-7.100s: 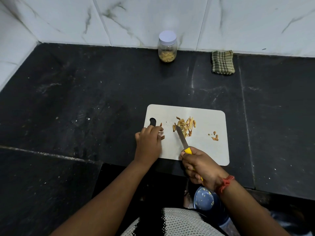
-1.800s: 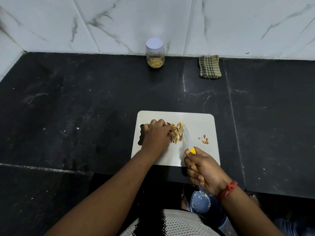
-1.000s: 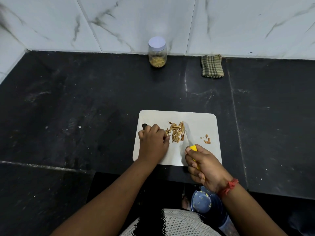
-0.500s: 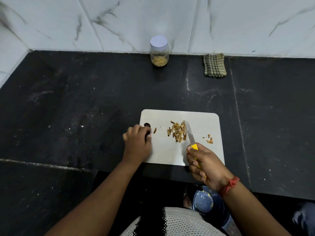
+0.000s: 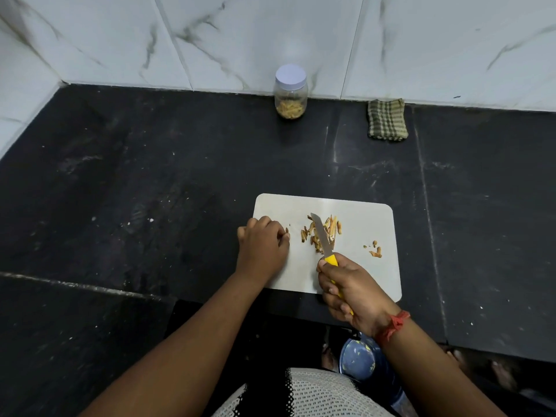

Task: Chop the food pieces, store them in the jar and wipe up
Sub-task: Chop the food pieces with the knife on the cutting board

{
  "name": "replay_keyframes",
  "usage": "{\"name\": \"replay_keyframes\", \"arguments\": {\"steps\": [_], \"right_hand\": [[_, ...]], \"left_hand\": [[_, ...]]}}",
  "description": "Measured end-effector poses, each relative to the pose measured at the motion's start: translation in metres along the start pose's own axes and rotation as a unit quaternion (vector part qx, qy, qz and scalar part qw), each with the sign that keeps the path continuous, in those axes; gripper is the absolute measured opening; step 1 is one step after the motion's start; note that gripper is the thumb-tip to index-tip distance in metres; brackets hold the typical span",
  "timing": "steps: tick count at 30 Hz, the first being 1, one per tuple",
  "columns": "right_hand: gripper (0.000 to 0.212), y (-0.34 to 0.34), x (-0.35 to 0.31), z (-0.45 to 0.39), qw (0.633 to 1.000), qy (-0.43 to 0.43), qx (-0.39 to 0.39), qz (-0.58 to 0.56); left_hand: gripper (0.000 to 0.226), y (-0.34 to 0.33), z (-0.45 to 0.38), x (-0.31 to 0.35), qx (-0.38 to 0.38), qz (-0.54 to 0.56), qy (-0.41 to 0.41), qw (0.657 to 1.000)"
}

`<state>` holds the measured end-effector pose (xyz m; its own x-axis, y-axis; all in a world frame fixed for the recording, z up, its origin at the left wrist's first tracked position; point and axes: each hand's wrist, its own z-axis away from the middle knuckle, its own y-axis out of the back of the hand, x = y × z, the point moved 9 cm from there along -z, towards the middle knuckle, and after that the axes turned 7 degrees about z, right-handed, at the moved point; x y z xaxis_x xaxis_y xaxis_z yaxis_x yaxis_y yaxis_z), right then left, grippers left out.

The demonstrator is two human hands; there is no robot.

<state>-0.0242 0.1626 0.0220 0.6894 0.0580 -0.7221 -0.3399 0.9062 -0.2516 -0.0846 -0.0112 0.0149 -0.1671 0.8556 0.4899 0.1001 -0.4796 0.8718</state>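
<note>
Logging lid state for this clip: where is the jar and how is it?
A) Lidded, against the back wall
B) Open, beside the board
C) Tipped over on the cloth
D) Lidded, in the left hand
A: the jar stands upright at the wall, its pale lid on.

Both forearms were bare, without sleeves. A red thread bracelet (image 5: 393, 325) circled the right wrist. A white dotted garment with black panel (image 5: 304, 394) covered the torso.

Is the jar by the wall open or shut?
Shut. The jar stands upright against the wall, its pale lid seated on top; some yellowish pieces fill its bottom.
</note>
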Motion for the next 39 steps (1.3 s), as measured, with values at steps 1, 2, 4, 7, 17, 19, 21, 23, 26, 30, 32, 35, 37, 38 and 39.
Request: {"name": "replay_keyframes", "arguments": {"steps": [1,2,4,7,17,19,21,23,26,30,32,35,37,38,39], "right_hand": [[0.017,-0.001,0.0,0.0,1.0,0.002,0.002,0.006],[0.018,-0.001,0.0,0.0,1.0,0.004,0.005,0.017],[0.022,-0.001,0.001,-0.002,0.998,0.01,0.016,0.063],[0.024,0.0,0.006,-0.007,0.98,0.004,0.049,0.191],[0.013,-0.009,-0.01,-0.024,0.838,0.068,0.105,0.531],[0.01,-0.009,-0.011,-0.025,0.818,0.077,0.114,0.559],[0.009,-0.009,-0.011,-0.025,0.806,0.078,0.115,0.575],[0.008,-0.01,-0.01,-0.024,0.798,0.077,0.114,0.587],[0.009,-0.012,-0.008,-0.024,0.79,0.07,0.11,0.599],[0.011,-0.014,-0.007,-0.024,0.782,0.071,0.105,0.61],[0.011,-0.014,-0.007,-0.025,0.78,0.071,0.105,0.613],[0.011,-0.014,-0.006,-0.027,0.774,0.072,0.103,0.62],[0.01,-0.013,-0.006,-0.028,0.774,0.071,0.1,0.621],[0.009,-0.013,-0.006,-0.029,0.775,0.071,0.101,0.62],[0.009,-0.012,-0.007,-0.029,0.774,0.073,0.102,0.62]], "left_hand": [[0.014,-0.001,0.001,0.001,0.002,0.012,-0.001,1.0],[0.013,0.0,0.002,0.0,0.009,0.023,-0.002,1.0],[0.018,0.002,0.003,-0.003,0.023,0.032,-0.005,0.999],[0.026,0.0,0.002,-0.005,0.001,0.009,-0.018,1.0],[0.015,-0.004,0.001,-0.013,-0.001,0.062,0.015,0.998],[0.014,-0.004,0.0,-0.015,0.003,0.077,0.027,0.997],[0.014,-0.003,-0.001,-0.017,0.007,0.094,0.041,0.995],[0.014,-0.002,-0.003,-0.018,0.008,0.106,0.054,0.993],[0.012,-0.004,-0.005,-0.018,0.002,0.106,0.06,0.993],[0.011,-0.004,-0.005,-0.019,0.0,0.106,0.059,0.993],[0.01,-0.004,-0.006,-0.019,0.002,0.101,0.055,0.993],[0.01,-0.004,-0.007,-0.019,0.001,0.101,0.05,0.994],[0.01,-0.004,-0.007,-0.019,-0.001,0.102,0.051,0.993],[0.01,-0.004,-0.008,-0.019,-0.002,0.102,0.052,0.993],[0.011,-0.004,-0.008,-0.019,-0.003,0.102,0.053,0.993]]}}
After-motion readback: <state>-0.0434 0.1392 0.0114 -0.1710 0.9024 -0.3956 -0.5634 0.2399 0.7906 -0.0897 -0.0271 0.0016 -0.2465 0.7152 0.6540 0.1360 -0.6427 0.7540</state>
